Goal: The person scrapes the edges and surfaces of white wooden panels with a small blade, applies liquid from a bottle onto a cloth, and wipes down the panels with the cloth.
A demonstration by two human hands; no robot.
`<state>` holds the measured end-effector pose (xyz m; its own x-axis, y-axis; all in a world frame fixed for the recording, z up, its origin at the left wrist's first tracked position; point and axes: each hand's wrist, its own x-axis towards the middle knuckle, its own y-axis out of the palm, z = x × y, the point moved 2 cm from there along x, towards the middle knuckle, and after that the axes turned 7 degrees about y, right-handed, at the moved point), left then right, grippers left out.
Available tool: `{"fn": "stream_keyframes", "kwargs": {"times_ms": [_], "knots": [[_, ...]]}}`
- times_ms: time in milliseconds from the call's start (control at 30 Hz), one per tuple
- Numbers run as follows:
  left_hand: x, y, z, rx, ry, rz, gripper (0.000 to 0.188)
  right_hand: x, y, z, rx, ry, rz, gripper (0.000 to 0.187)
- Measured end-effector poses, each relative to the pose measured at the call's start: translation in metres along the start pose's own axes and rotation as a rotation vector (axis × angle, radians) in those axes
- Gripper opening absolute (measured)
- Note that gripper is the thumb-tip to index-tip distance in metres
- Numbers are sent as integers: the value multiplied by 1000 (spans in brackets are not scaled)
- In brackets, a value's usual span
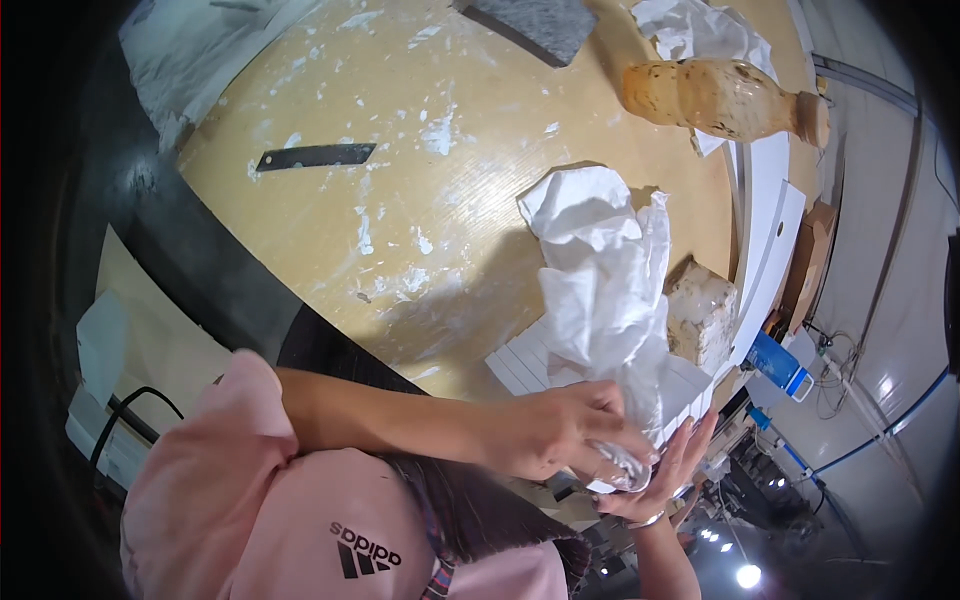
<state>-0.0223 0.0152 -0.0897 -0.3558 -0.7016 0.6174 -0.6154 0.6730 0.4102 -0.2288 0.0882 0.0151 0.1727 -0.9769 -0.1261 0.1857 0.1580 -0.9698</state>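
Observation:
A crumpled white cloth drapes over a white grooved piece, whose ridged edges show on both sides of it. My left hand is closed on the bunched near end of the cloth, its fingers bent and pressed down. At the piece's near right corner is my right hand, with a band on the wrist. Its fingers lie along the piece's edge and the thumb is at the near end, so it grips that corner. The cloth hides the middle of the piece. A stained whitish block sits beside the cloth, to its right.
White smears mark the wooden table. A dark flat blade lies on it at left. At the far side are a grey slab, a cloudy plastic bottle on its side and another white cloth. A blue bottle is at right.

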Motion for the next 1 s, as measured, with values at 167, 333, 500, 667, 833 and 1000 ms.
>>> {"fn": "stream_keyframes", "kwargs": {"times_ms": [167,333,500,667,833,1000], "knots": [[1,-10,10,-49,-11,-60,38,2,6,18,-58,-10,-21,119],[-9,-3,12,-6,69,-145,29,-2,8,17,-44,-3,-69,117],[-42,-26,35,265,-237,-79,30,2,15,14,-30,-20,-62,117],[-4,4,10,-139,-96,-214,26,-11,7,9,-20,4,-8,120],[-48,-23,43,315,-280,-144,31,-5,10,14,-62,23,-6,123],[4,2,29,17,-18,-226,29,-10,6,11,-67,-42,-66,121]]}}
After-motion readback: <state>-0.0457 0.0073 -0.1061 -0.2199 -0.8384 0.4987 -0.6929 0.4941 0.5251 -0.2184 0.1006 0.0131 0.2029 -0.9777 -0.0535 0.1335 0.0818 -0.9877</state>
